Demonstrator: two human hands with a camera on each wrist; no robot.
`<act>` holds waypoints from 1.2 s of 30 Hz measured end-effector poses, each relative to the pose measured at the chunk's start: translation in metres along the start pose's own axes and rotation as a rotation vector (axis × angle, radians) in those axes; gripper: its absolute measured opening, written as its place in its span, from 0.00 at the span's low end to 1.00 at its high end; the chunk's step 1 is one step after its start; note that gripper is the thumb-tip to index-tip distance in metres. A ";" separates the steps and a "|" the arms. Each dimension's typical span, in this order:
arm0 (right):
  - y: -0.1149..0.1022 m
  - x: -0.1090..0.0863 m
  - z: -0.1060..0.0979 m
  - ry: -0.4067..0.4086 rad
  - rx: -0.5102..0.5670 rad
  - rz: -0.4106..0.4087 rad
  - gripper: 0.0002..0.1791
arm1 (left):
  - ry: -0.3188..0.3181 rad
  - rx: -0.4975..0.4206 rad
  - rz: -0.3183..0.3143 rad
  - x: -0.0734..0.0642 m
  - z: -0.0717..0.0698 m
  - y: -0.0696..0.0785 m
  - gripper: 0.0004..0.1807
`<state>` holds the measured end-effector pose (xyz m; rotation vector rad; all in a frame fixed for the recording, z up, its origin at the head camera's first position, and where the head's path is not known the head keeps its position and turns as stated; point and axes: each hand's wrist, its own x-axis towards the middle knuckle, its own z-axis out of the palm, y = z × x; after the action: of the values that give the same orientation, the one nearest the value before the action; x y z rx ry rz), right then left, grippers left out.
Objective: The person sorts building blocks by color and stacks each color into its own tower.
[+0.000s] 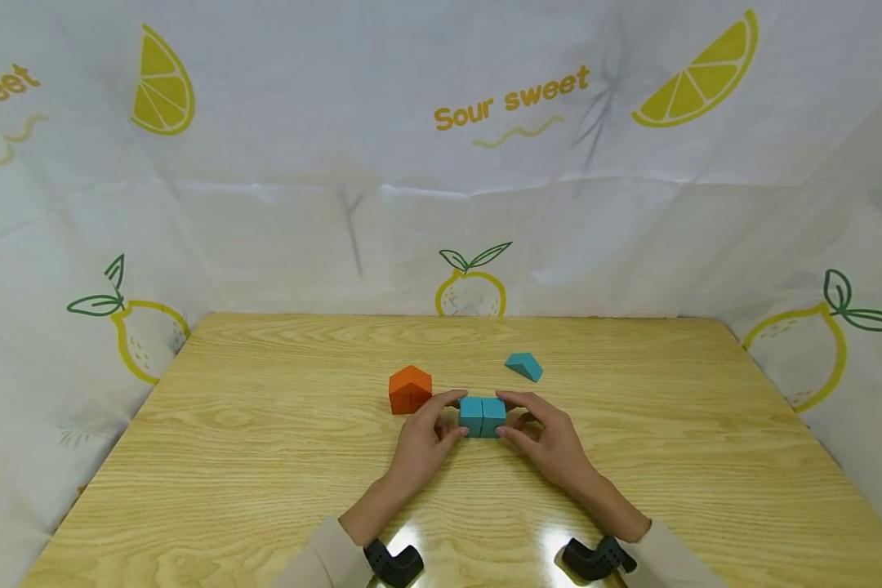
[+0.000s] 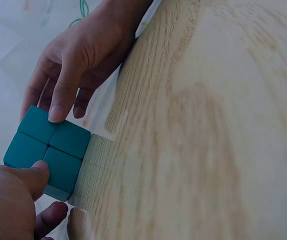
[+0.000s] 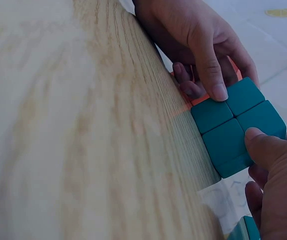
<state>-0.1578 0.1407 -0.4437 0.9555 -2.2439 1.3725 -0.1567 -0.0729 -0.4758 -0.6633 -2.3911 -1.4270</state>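
Note:
Four small teal faces show as a square of blue-teal cubes (image 1: 481,417), upright on the wooden table between both hands, seams between them tight. My left hand (image 1: 420,437) pinches the left side, thumb on the near face and fingers behind. On the other side my right hand (image 1: 547,437) pinches the block group the same way. The left wrist view shows the cubes (image 2: 48,145) with the left thumb (image 2: 36,175) pressed near their centre. Seen from the right wrist, the cubes (image 3: 233,120) stand at the table surface; fingertips behind them are hidden.
An orange house-shaped block group (image 1: 410,390) stands just behind the left hand. Farther back on the right lies a blue wedge-like block (image 1: 523,366). The wooden table (image 1: 265,465) ends at a white lemon-print cloth (image 1: 301,245) behind and at both sides.

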 end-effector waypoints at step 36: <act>0.050 0.001 -0.008 0.233 -0.189 0.005 0.25 | 0.009 0.002 0.009 -0.001 0.001 0.000 0.30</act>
<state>-0.1937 0.1631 -0.4720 0.6896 -2.1538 1.1803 -0.1561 -0.0724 -0.4765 -0.6648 -2.3796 -1.4215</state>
